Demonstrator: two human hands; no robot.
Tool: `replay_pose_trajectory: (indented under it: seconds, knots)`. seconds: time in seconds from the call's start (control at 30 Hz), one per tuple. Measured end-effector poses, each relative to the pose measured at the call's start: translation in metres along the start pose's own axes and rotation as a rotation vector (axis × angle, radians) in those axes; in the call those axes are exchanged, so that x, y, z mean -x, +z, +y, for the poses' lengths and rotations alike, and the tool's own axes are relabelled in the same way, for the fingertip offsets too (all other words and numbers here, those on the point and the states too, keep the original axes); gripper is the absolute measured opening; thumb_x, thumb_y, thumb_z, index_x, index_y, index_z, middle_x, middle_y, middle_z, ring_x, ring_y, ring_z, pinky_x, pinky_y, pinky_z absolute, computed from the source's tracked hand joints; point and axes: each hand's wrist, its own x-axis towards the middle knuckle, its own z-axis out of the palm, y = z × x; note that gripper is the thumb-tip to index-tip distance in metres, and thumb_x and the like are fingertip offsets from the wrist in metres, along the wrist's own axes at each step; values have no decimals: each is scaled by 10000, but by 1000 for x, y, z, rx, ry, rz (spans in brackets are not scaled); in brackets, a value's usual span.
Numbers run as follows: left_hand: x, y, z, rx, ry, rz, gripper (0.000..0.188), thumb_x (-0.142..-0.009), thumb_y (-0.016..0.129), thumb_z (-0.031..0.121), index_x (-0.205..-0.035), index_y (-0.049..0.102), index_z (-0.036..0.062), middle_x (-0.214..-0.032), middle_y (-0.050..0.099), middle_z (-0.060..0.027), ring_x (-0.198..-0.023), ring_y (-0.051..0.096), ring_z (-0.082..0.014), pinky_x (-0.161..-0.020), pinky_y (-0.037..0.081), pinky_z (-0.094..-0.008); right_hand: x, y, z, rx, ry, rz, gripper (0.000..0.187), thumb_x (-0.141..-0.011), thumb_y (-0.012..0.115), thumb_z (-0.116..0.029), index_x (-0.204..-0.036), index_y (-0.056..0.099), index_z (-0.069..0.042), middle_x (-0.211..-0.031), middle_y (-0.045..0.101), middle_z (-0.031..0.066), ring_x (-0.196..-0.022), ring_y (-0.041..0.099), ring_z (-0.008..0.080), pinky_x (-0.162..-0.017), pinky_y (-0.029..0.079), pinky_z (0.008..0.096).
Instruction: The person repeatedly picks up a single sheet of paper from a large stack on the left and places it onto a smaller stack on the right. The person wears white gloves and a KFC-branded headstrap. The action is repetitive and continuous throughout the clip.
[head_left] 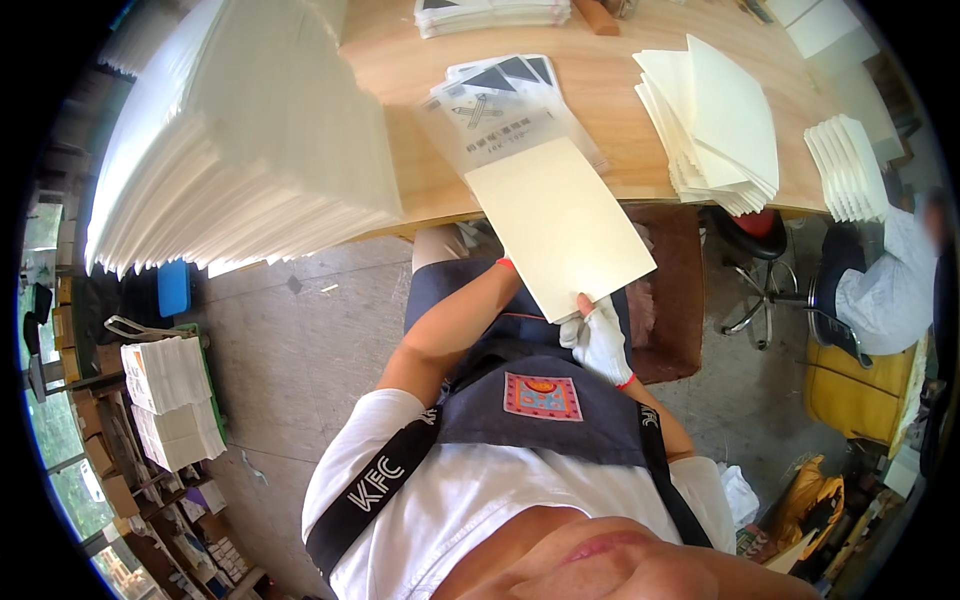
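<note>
A cream-coloured stack of paper [565,220], like a thin pad, is held tilted over my lap, its far end by the table edge. My right hand [600,340], in a white glove with the thumb bare, grips its near right corner, thumb on top and fingers below. My left forearm [460,315] reaches beneath the paper; only a red glove cuff shows at the wrist and the fingers are hidden. Just beyond the paper lie clear printed plastic bags [490,115] with dark triangles, on the wooden table [400,60].
A tall mass of white paper stacks [250,150] fills the table's left. More cream pads [710,125] lie fanned at the right, and a smaller stack [845,168] overhangs the edge. Packed bundles [490,15] sit at the back. A wheeled stool [755,250] and a seated person [885,280] are at right.
</note>
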Motion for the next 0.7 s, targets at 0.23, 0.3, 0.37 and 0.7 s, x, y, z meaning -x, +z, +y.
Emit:
replay_pose_trajectory:
  seconds: [0.23, 0.3, 0.37, 0.7]
  knots:
    - [47, -103, -11, -774, 145, 275, 461, -887, 475, 342, -1210, 438, 15, -1188, 505, -139, -1072, 503, -252, -895, 447, -392, -61, -25, 36, 102, 98, 189, 189, -881, 523, -87, -1067, 503, -58, -911, 560, 28, -752, 581, 128, -628, 556, 288]
    - [34, -165, 5, -575, 430, 314, 418, -867, 528, 273, -1182, 461, 7, -1139, 540, -123, -1037, 519, -208, -858, 459, -347, -95, -6, 41, 74, 89, 195, 256, -890, 472, -68, -1142, 441, -36, -1052, 509, 71, -911, 566, 169, -716, 557, 348]
    - [29, -135, -7, -874, 409, 462, 373, -871, 523, 246, -1182, 478, 47, -1106, 556, -85, -991, 537, -189, -800, 471, -313, -133, -6, 33, -182, 29, 211, 282, -897, 390, -59, -1168, 368, 17, -1169, 422, 133, -1038, 523, 287, -822, 521, 462]
    - [93, -1, 39, -1053, 299, 654, 261, -891, 502, 179, -1108, 497, 35, -959, 599, -99, -837, 625, -242, -667, 542, -357, -132, 15, -4, 981, -20, -156, 236, -867, 431, -125, -1069, 540, -71, -665, 605, 74, -491, 560, 128, -436, 436, 261]
